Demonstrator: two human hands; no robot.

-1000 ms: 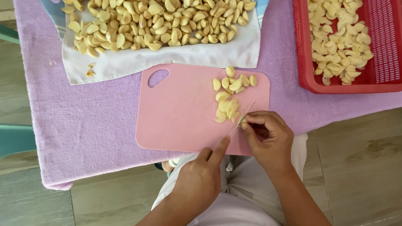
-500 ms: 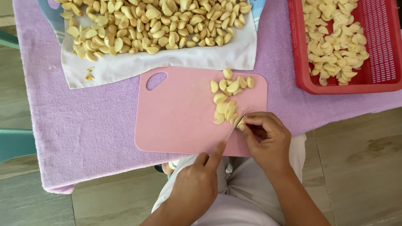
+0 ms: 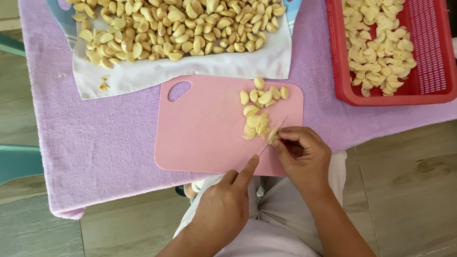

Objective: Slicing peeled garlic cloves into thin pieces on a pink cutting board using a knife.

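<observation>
The pink cutting board lies on a lilac towel that covers the worktop, and it serves here as the landmark. At the board's near right corner the right hand has its grip pinched on a garlic clove, fingertips pressed together around it. The left hand sits just off the board's near edge, its grip closed on a thin knife whose blade slants up toward the clove; the index finger lies along the blade's back. Just beyond the clove, on the right part of the board, a small heap of cut garlic pieces rests. Past the board's far edge a white cloth carries a broad pile of unpeeled-looking yellowish cloves. To the right of the board, well apart from it, stands a red plastic basket holding paler peeled cloves. Left of the board, beyond the towel's edge, a teal chair shows.
</observation>
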